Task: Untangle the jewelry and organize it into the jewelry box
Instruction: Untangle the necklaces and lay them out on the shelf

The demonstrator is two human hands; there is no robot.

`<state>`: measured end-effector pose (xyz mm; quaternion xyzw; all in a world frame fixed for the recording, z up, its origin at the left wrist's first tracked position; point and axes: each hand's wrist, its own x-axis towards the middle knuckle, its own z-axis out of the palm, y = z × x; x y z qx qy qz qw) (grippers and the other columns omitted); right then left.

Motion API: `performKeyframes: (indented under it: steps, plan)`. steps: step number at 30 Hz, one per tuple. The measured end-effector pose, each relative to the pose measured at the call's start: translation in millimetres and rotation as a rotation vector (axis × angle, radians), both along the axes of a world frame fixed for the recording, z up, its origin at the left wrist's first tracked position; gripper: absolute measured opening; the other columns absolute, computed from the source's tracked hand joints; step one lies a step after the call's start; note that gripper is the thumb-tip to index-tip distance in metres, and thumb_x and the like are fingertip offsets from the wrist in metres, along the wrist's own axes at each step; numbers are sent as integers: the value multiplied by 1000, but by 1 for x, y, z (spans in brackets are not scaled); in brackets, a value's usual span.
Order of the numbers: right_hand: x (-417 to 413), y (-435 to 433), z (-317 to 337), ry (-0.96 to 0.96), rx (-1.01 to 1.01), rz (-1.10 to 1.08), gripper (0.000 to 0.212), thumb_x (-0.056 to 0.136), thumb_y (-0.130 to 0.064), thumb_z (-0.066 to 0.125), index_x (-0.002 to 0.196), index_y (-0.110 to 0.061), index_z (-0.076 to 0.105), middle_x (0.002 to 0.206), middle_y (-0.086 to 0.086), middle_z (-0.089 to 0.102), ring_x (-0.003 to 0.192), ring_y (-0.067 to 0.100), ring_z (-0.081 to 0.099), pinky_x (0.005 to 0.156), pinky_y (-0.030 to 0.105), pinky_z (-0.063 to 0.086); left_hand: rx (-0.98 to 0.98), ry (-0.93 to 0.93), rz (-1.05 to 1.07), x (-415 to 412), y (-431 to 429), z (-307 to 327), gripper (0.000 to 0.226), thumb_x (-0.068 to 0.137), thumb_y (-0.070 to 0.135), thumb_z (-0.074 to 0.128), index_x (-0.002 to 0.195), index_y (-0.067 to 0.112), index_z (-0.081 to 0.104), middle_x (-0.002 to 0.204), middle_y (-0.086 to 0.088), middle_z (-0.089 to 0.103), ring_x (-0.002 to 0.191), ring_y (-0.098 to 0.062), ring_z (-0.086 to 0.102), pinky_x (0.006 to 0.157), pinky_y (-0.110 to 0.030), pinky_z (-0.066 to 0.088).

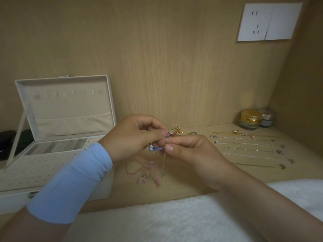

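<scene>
Easing, not tugging, is advised. The bracelet [157,148] is pinched by left hand [138,135], seemingly snagged chain [164,160] by right hand [192,151]

Box lid [70,105] left, chains [244,149] right, pink tangle [148,170] between.

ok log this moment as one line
step: untangling | left hand: pinches beaded bracelet | right hand: pinches thin chain | jewelry box: lid open | laid-out necklaces: on desk
</scene>
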<state>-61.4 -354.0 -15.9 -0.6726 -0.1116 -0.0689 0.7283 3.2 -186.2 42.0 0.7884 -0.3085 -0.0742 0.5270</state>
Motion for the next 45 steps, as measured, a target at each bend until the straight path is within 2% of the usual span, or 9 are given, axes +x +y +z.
performKeyframes:
  steps: [8, 12, 17, 23, 29, 34, 39, 43, 45]
  plan:
    - [1, -5, 4, 17, -96, -108, 27, 94, 10, 55, 103, -3, 77, 95, 14, 77, 80, 23, 69, 74, 38, 61, 41, -50, 49, 8, 5, -1, 8, 88, 12, 69, 82, 16, 73, 53, 14, 59, 42, 2, 45, 45, -10, 34]
    - [2, -8, 4, 13, -116, -199, 23, 88, 9, 65, 91, -9, 79, 83, 8, 77, 68, 14, 69, 60, 27, 59, 88, -87, 56, 10, 4, -6, 5, 87, 14, 71, 83, 16, 74, 51, 18, 56, 42, 6, 46, 46, -6, 33]
    - [5, -16, 4, 28, -69, -251, 17, 80, 2, 76, 80, -15, 80, 89, 10, 78, 82, 16, 71, 82, 29, 56, 95, -88, 57, 11, 2, -12, 6, 87, 11, 70, 83, 13, 73, 56, 14, 60, 43, 7, 48, 47, -4, 33]
    - [10, -30, 5, 107, 227, -106, 13, 72, -4, 71, 81, -13, 72, 66, 8, 60, 56, 21, 55, 71, 38, 46, 85, 46, 41, 8, -2, -19, 6, 91, 9, 65, 91, 7, 71, 47, 17, 57, 39, 6, 46, 43, -3, 31]
    - [5, -38, 10, 97, -153, -250, 13, 91, -4, 66, 95, -12, 76, 61, -3, 55, 51, 15, 38, 56, 30, 29, 112, 56, 43, 7, -2, -18, 7, 93, 8, 62, 92, 6, 69, 42, 20, 52, 37, 6, 45, 41, -4, 29]
    - [3, -39, 12, 103, -372, -252, 11, 94, -8, 65, 92, -7, 75, 44, -20, 53, 41, -5, 48, 45, 5, 33, 171, -18, 66, 12, 3, -15, 8, 91, 13, 66, 85, 12, 71, 43, 22, 52, 40, 8, 46, 45, -4, 31]
    - [-3, -35, 13, 175, -452, -126, 12, 90, -13, 70, 84, -15, 80, 57, 1, 54, 47, 10, 37, 42, 17, 30, 214, -71, 37, 16, 7, -16, 7, 88, 19, 70, 82, 19, 75, 41, 15, 40, 42, -2, 35, 46, -12, 28]
    - [-3, -27, 9, 210, -388, -37, 14, 94, -6, 64, 106, -9, 71, 57, 5, 56, 36, 11, 38, 37, 18, 28, 141, -12, 3, 13, 6, -10, 10, 90, 17, 68, 80, 18, 71, 50, 13, 55, 46, -4, 43, 46, -14, 34]
    - [-1, -25, 8, 221, -324, 17, 29, 94, -6, 64, 122, -16, 63, 57, 5, 55, 37, 11, 39, 37, 18, 29, 111, 62, -42, 11, 6, -10, 10, 88, 24, 67, 81, 18, 71, 71, -11, 69, 47, -13, 44, 42, -19, 35]
